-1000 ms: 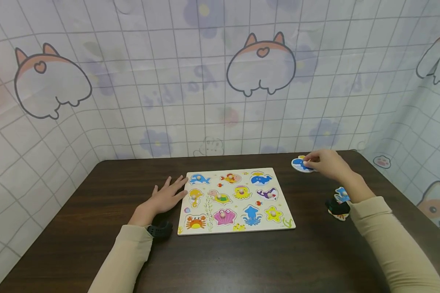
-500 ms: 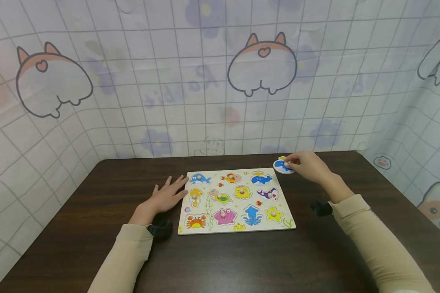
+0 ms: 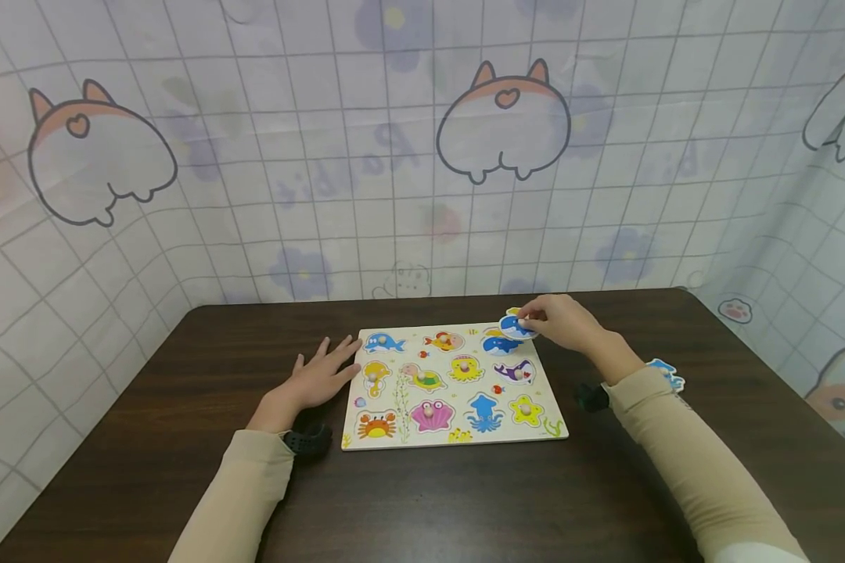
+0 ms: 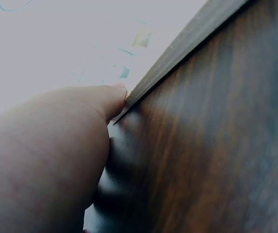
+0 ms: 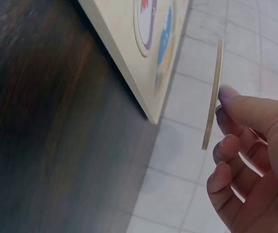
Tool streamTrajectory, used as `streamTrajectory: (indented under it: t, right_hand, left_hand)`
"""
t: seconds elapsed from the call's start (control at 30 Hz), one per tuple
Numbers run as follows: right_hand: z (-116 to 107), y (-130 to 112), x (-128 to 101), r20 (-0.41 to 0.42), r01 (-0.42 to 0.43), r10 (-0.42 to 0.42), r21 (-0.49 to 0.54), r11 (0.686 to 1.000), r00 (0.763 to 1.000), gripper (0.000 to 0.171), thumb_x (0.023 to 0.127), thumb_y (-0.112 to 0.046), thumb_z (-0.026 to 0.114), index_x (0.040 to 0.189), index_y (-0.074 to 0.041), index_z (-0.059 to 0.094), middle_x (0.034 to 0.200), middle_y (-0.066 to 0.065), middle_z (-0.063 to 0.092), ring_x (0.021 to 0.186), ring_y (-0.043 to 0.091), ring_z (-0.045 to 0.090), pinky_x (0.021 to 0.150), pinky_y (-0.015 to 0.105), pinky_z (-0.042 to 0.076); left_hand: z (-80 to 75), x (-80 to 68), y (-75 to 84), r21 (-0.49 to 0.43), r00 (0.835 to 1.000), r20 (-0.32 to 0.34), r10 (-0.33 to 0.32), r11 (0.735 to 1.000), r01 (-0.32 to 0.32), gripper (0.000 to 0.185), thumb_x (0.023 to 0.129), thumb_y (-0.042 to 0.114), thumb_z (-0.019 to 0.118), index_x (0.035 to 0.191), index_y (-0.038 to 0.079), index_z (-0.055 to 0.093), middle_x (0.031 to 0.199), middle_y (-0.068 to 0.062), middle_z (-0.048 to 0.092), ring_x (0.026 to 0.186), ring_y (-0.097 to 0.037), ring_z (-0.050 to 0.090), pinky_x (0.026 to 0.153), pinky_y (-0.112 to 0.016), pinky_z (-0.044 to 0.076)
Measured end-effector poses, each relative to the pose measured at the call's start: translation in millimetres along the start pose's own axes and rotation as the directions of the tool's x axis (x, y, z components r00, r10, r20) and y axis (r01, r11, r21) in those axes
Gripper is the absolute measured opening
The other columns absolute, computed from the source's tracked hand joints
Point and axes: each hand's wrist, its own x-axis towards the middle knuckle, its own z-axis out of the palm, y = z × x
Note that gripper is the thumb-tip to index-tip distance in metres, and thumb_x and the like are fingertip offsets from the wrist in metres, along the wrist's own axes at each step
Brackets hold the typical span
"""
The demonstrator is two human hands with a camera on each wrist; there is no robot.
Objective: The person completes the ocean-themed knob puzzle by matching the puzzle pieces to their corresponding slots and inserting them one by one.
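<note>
A pale puzzle board [image 3: 458, 391] with sea-animal shapes lies on the dark table. My right hand [image 3: 566, 322] pinches a blue whale puzzle piece [image 3: 512, 327] over the board's top right corner, above the printed whale shape [image 3: 496, 346]. In the right wrist view the piece [image 5: 213, 97] shows edge-on between thumb and fingers, apart from the board. My left hand [image 3: 318, 378] lies with fingers spread beside the board's left edge. Its thumb [image 4: 114, 99] touches that edge in the left wrist view. Several pieces with knobs, among them the starfish [image 3: 525, 411], sit in the board.
Another blue puzzle piece [image 3: 667, 374] lies on the table [image 3: 422, 508] at the right, partly hidden by my right sleeve. A patterned curtain [image 3: 324, 195] stands behind the table's far edge and along both sides.
My right hand has carried the whale piece left from the table's back right to over the board's corner. My left hand and the board have stayed in place.
</note>
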Motion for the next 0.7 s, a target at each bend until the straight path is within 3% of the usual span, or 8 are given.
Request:
streamTrajectory:
  t: [0.4, 0.7]
  right_hand:
    - [14.5, -8.9, 7.7, 0.089, 0.046, -0.045, -0.007, 0.999, 0.995, 0.025, 0.101, -0.014, 0.068, 0.121, 0.000, 0.074, 0.108, 0.012, 0.069, 0.089, 0.024, 0.059, 0.080, 0.041, 0.051]
    - [21.1, -0.1, 13.2, 0.132, 0.080, -0.081, 0.015, 0.997, 0.988, 0.021, 0.100, -0.011, 0.069, 0.117, -0.004, 0.077, 0.116, 0.014, 0.070, 0.092, 0.025, 0.059, 0.081, 0.039, 0.050]
  left_hand:
    - [-0.2, 1.0, 0.8, 0.022, 1.000, -0.004, -0.014, 1.000, 0.014, 0.062, 0.111, 0.041, 0.042, 0.165, 0.016, 0.024, 0.170, -0.014, 0.014, 0.154, -0.044, -0.002, 0.112, -0.075, -0.006]
    - [0.3, 1.1, -0.1, 0.023, 1.000, -0.002, -0.017, 1.000, 0.017, 0.062, 0.111, 0.040, 0.042, 0.165, 0.016, 0.024, 0.170, -0.014, 0.013, 0.154, -0.044, -0.003, 0.112, -0.075, -0.007]
